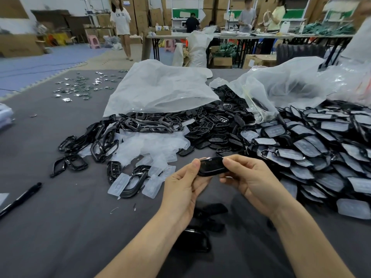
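Head view: the left hand [183,183] and right hand [247,175] pinch opposite ends of a glossy black oval plastic shell [212,166], held above the grey counter [60,227], just before the heap of clear silicone pads [152,145]. Even thumb pressure along its seam should serve best.
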Available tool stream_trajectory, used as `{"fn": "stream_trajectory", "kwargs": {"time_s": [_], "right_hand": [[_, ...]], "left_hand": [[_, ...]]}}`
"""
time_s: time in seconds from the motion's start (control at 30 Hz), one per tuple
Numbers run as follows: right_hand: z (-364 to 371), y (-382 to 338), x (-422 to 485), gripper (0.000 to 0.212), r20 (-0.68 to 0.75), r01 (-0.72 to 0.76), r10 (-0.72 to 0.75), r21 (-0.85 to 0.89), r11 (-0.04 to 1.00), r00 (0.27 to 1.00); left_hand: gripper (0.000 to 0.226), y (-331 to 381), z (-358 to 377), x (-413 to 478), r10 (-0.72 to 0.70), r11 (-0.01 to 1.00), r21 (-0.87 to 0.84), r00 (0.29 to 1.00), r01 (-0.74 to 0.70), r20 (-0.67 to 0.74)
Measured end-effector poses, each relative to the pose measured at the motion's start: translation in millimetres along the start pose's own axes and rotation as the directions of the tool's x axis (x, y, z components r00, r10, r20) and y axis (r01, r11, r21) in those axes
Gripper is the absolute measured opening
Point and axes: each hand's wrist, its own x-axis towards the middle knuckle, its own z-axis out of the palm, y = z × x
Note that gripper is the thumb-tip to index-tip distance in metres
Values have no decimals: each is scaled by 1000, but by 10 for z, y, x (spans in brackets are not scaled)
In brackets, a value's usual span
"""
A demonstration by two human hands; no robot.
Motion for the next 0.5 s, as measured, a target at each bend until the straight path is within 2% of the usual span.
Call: {"fn": "stream_trajectory", "kwargs": {"time_s": [0.13,0.33,0.5], "right_hand": [[12,-2,10,13,-49,-57,58,24,998,997],[27,7,13,22,-26,-63,64,12,998,998],[15,32,42,25,-15,-120,123,130,984,992]], "left_hand": [[23,3,-20,20,-14,1000,-1,1000,14,4],[23,6,-48,48,-4,1000,-2,1000,4,25],[25,33,-52,77,27,999,26,997,-29,72]]}}
